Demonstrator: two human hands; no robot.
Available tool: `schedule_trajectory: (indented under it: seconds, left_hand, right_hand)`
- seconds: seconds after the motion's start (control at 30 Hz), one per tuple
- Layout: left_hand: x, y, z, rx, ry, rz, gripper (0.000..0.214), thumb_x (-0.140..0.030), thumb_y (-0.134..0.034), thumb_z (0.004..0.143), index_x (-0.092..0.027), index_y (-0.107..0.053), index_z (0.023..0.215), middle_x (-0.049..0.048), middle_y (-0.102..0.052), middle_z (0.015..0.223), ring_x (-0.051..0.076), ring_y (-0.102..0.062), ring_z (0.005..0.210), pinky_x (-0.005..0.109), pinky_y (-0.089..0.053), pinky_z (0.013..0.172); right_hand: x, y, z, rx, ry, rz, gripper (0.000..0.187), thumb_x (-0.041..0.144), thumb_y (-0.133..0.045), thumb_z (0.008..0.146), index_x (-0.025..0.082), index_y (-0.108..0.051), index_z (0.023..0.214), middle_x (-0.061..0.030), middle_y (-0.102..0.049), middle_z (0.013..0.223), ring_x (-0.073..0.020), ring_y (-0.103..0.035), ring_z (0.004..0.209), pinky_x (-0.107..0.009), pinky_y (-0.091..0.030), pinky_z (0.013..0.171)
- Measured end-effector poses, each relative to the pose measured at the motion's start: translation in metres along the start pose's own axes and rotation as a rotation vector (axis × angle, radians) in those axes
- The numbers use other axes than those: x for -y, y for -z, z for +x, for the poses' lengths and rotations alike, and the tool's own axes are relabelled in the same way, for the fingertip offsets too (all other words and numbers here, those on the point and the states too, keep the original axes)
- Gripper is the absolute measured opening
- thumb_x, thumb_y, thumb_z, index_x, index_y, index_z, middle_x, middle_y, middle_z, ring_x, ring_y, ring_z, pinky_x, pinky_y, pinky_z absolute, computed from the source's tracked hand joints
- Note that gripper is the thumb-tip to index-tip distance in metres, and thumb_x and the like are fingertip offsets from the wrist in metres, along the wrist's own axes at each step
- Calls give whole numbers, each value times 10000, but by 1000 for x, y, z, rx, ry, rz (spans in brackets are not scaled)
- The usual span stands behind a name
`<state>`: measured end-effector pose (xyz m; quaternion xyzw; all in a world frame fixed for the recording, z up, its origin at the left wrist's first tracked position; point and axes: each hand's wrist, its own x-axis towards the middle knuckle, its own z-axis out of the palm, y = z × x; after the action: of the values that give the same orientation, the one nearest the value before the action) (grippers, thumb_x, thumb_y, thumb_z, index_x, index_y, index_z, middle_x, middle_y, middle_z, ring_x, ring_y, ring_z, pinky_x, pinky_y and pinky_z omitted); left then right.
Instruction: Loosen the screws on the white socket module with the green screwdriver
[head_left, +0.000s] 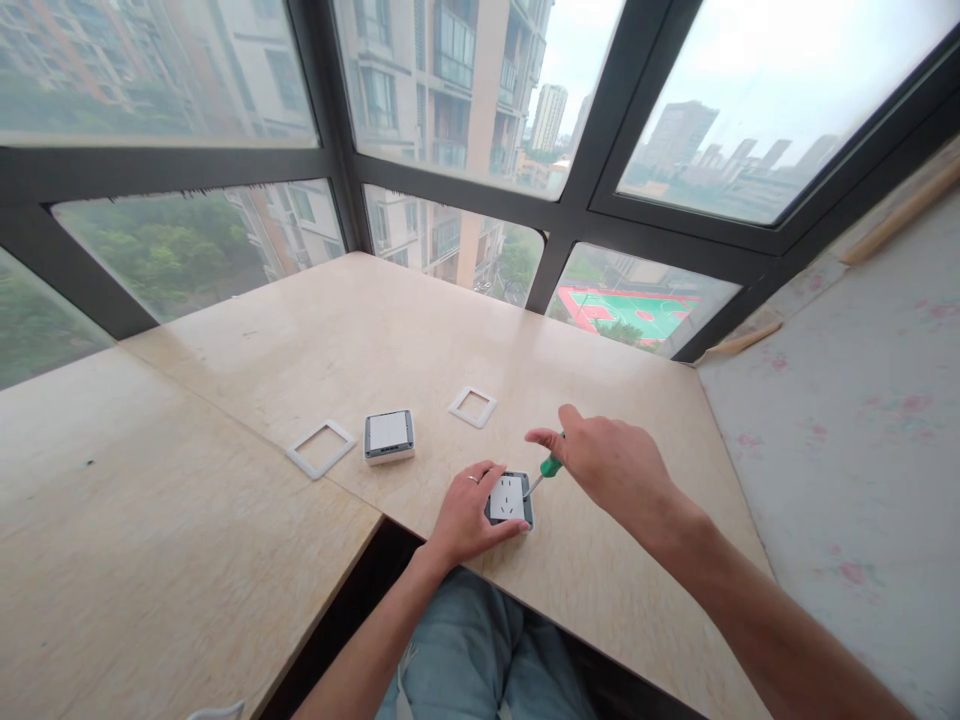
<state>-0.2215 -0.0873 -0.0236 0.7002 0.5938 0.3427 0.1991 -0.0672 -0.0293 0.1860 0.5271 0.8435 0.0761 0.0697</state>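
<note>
Shows green on the screwdriver handle (551,466), white edged with dark grey on the socket (506,508) and switch (388,431), plain white on the left frame (336,459), mottled beige on the table (172,500), pink flowers on the right wall (862,480).

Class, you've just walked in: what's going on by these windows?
A person's left hand grips a socket unit on the tabletop; the right hand holds a green-handled screwdriver, its tip at the unit's side. A second unit sits farther left, between two white frames lying loose.
</note>
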Motion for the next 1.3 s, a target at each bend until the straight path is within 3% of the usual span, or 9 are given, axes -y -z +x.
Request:
schedule_trajectory:
  seconds: [0.13, 0.27, 0.57, 0.7, 0.83, 0.97, 1.13, 1.23, 1.3]
  left_hand:
    - [1, -1, 0, 4, 0, 3, 866, -667, -776, 738, -176, -547, 1413, 172, -568, 1414, 366, -536, 1310, 534, -432, 1121]
    - [3, -4, 0, -8, -9, 1, 872, -675, -770, 741, -177, -539, 1419, 174, -561, 1424, 365, -529, 1318, 538, -425, 1125]
    - [1, -1, 0, 0, -3, -12, 848, -666, -774, 742, -187, -547, 1404, 171, -571, 1410, 362, -536, 1306, 532, -428, 1114]
    - [2, -2, 1, -3, -10, -8, 850, -669, -773, 742, -187, -547, 1405, 171, -572, 1408, 362, -536, 1308, 528, -427, 1117]
    - [2, -3, 0, -5, -11, -1, 863, -662, -776, 745, -161, -542, 1407, 179, -568, 1412, 360, -533, 1309, 530, -428, 1116]
    - [2, -2, 0, -2, -13, -2, 853, -658, -776, 745, -162, -546, 1400, 175, -571, 1406, 361, -535, 1306, 539, -435, 1109]
    - [2, -2, 0, -3, -11, -12, 855, -666, -776, 741, -170, -548, 1400, 177, -571, 1409, 361, -537, 1306, 539, -433, 1111]
    - [2, -2, 0, -1, -15, -11, 860, -671, -773, 742, -168, -545, 1402, 179, -569, 1410, 362, -534, 1311, 539, -428, 1117]
    - [2, -2, 1, -1, -18, -6, 859, -671, -772, 743, -172, -544, 1404, 177, -571, 1408, 362, -537, 1308, 540, -430, 1116]
  right_hand:
    - [-16, 1, 0, -6, 214, 143, 179, 250, -511, 1019, 150, -651, 1068, -134, -716, 974, -289, -716, 939, -366, -533, 757]
    - [-29, -1, -6, 19, 556, 454, 415, 2, -537, 884, 198, -615, 1241, -107, -646, 1240, -215, -637, 1171, -335, -512, 970]
    - [0, 0, 1, 6, 8, -27, 467, 540, -431, 1031, 123, -639, 1048, -141, -695, 735, -347, -743, 736, -344, -498, 562]
    - [-14, 1, 0, 33, 265, 200, 111, 177, -579, 977, 150, -648, 1059, -125, -704, 1014, -277, -722, 941, -350, -542, 776]
    - [-24, -3, -3, 42, 544, 510, 436, -52, -537, 854, 200, -624, 1199, -87, -652, 1196, -203, -657, 1113, -306, -509, 941]
    - [-11, -4, -2, -14, 323, 411, 388, 295, -679, 938, 174, -561, 1287, -160, -647, 1253, -281, -690, 1079, -357, -546, 853]
    - [-6, -1, 4, 28, -38, 1, 474, 541, -409, 1035, 127, -641, 1033, -148, -695, 765, -346, -729, 746, -380, -501, 600]
    - [-20, -4, 2, -8, 192, 153, 177, 213, -510, 1003, 144, -648, 1091, -136, -711, 985, -292, -721, 919, -383, -539, 771]
    - [-28, -7, -1, -23, 422, 344, 369, 6, -511, 894, 173, -619, 1204, -113, -673, 1180, -236, -670, 1110, -346, -519, 932]
